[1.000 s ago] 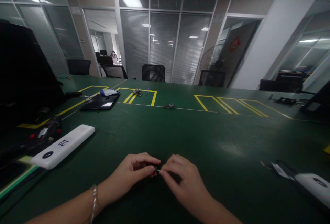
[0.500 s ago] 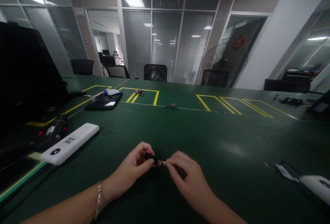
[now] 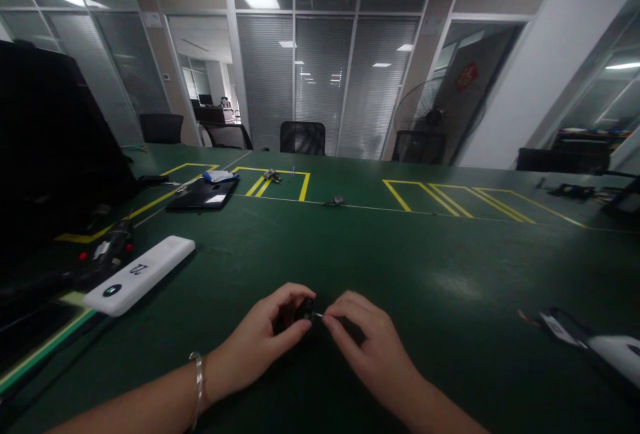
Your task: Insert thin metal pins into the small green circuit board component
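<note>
My left hand (image 3: 270,327), with a silver bracelet (image 3: 197,381) at the wrist, is closed around a small black part (image 3: 309,309). Fingers and shadow hide much of that part, so its kind does not show. Just to its right, my right hand (image 3: 367,334) pinches a thin silvery pin-like piece (image 3: 319,315) between thumb and fingertips. The piece points toward the black part; whether its tip sits inside I cannot make out. Both hands are low over the green tabletop (image 3: 300,247), fingertips a short gap apart.
On the left lie a white device marked 22 (image 3: 143,277) and a dark tool with red buttons (image 3: 105,251). Farther back are a black flat case (image 3: 203,194), small metal parts (image 3: 271,176) and a grey object (image 3: 336,201). Another white device (image 3: 617,354) lies at right.
My left hand has shifted slightly right and turned the black part, bringing it closer to my right fingertips. The right hand keeps its pinch nearly in place. The view has shifted a little.
</note>
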`<action>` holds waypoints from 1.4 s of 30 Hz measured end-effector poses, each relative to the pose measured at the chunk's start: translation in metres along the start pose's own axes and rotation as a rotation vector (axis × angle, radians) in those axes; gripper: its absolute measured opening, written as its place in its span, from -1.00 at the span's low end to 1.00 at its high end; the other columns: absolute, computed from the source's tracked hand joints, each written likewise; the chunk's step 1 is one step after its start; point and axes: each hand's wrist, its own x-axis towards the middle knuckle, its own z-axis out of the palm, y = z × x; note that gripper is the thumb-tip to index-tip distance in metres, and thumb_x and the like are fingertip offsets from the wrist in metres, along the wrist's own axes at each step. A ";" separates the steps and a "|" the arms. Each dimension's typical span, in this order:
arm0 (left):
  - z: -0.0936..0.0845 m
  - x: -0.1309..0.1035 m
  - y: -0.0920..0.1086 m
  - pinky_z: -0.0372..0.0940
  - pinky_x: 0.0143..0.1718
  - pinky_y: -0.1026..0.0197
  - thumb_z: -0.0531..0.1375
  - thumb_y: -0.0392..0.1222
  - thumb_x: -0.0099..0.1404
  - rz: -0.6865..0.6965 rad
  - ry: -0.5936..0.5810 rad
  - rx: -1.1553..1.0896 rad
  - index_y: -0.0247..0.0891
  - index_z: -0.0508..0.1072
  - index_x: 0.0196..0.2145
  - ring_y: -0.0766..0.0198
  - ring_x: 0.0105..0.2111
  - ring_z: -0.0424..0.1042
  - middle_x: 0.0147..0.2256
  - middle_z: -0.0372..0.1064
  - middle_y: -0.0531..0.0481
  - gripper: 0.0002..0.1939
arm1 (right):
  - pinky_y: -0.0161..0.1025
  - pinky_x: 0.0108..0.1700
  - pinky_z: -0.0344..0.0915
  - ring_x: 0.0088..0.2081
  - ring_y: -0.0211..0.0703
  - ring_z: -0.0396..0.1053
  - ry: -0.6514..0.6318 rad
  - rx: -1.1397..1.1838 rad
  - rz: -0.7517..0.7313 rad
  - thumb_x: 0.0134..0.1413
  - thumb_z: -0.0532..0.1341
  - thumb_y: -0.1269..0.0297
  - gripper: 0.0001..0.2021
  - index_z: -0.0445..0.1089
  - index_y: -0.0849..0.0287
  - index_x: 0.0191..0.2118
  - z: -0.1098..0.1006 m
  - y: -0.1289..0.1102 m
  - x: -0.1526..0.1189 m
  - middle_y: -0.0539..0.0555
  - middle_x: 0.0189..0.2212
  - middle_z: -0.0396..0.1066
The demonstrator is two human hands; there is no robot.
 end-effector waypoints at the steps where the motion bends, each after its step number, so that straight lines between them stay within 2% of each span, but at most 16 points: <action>1: 0.000 0.000 0.001 0.26 -0.12 0.12 0.17 -0.18 0.31 0.014 -0.009 0.023 -0.16 0.40 0.00 0.14 -0.17 0.36 -0.15 0.39 -0.04 -0.71 | -0.27 -0.28 0.24 -0.32 -0.18 0.35 0.005 -0.014 -0.001 0.23 0.12 0.34 -0.82 0.45 0.14 -0.33 0.000 0.000 0.000 0.03 -0.40 0.39; 5: -0.001 0.000 0.004 0.26 -0.13 0.11 0.12 -0.16 0.35 0.042 -0.023 0.110 -0.12 0.42 0.02 0.14 -0.19 0.36 -0.17 0.37 -0.05 -0.71 | -0.28 -0.29 0.24 -0.34 -0.18 0.35 0.005 -0.086 -0.015 0.22 0.12 0.33 -0.82 0.46 0.13 -0.35 0.001 0.001 0.000 0.03 -0.41 0.40; 8: -0.001 0.000 0.003 0.25 -0.06 0.08 0.11 -0.14 0.36 0.029 -0.001 0.137 -0.07 0.41 0.06 0.12 -0.13 0.37 -0.14 0.40 -0.05 -0.67 | -0.27 -0.28 0.24 -0.34 -0.18 0.34 0.003 -0.137 -0.018 0.21 0.12 0.34 -0.82 0.46 0.13 -0.34 0.003 0.002 0.000 0.03 -0.41 0.39; 13: 0.000 0.001 -0.002 0.21 0.06 0.08 0.15 -0.21 0.34 0.006 -0.013 -0.006 -0.07 0.39 0.09 0.11 0.02 0.34 0.05 0.38 -0.06 -0.64 | -0.25 -0.28 0.23 -0.34 -0.16 0.33 0.006 -0.174 -0.022 0.20 0.13 0.36 -0.83 0.46 0.13 -0.35 0.004 0.003 0.000 0.03 -0.41 0.39; 21: 0.000 0.000 0.003 0.28 -0.05 0.13 0.10 -0.23 0.37 0.104 -0.041 0.094 -0.03 0.37 0.12 0.16 -0.12 0.41 -0.09 0.45 -0.06 -0.62 | -0.25 -0.28 0.23 -0.35 -0.17 0.33 0.010 -0.201 -0.031 0.17 0.16 0.38 -0.85 0.47 0.11 -0.35 0.004 0.004 -0.001 0.03 -0.41 0.40; 26: 0.001 0.000 0.004 0.28 -0.08 0.15 0.11 -0.24 0.36 0.133 -0.050 0.093 -0.03 0.42 0.09 0.15 -0.13 0.42 -0.12 0.46 -0.08 -0.64 | -0.25 -0.28 0.23 -0.35 -0.17 0.34 -0.002 -0.205 -0.045 0.17 0.16 0.38 -0.85 0.46 0.10 -0.37 0.005 0.003 -0.001 0.02 -0.42 0.39; 31: 0.001 0.002 0.006 0.27 -0.13 0.17 0.10 -0.19 0.37 0.113 -0.032 0.062 -0.05 0.48 0.03 0.16 -0.19 0.41 -0.19 0.46 -0.08 -0.69 | -0.27 -0.31 0.24 -0.36 -0.16 0.35 -0.002 -0.191 -0.035 0.16 0.15 0.37 -0.84 0.46 0.10 -0.39 0.008 0.003 -0.001 0.03 -0.43 0.39; 37: -0.001 0.003 0.002 0.24 -0.30 0.23 0.12 -0.11 0.36 0.064 -0.081 -0.051 -0.07 0.50 0.00 0.27 -0.38 0.33 -0.28 0.38 -0.04 -0.70 | -0.28 -0.31 0.25 -0.36 -0.18 0.36 -0.014 -0.106 -0.041 0.17 0.13 0.37 -0.83 0.46 0.11 -0.37 0.010 0.005 -0.001 0.03 -0.43 0.40; 42: -0.003 0.003 0.002 0.22 -0.31 0.23 0.12 -0.09 0.36 0.050 -0.113 -0.082 -0.07 0.50 0.00 0.29 -0.39 0.31 -0.28 0.36 -0.02 -0.70 | -0.29 -0.32 0.25 -0.36 -0.18 0.37 -0.011 -0.083 -0.062 0.16 0.13 0.37 -0.83 0.45 0.12 -0.39 0.010 0.006 -0.002 0.03 -0.44 0.41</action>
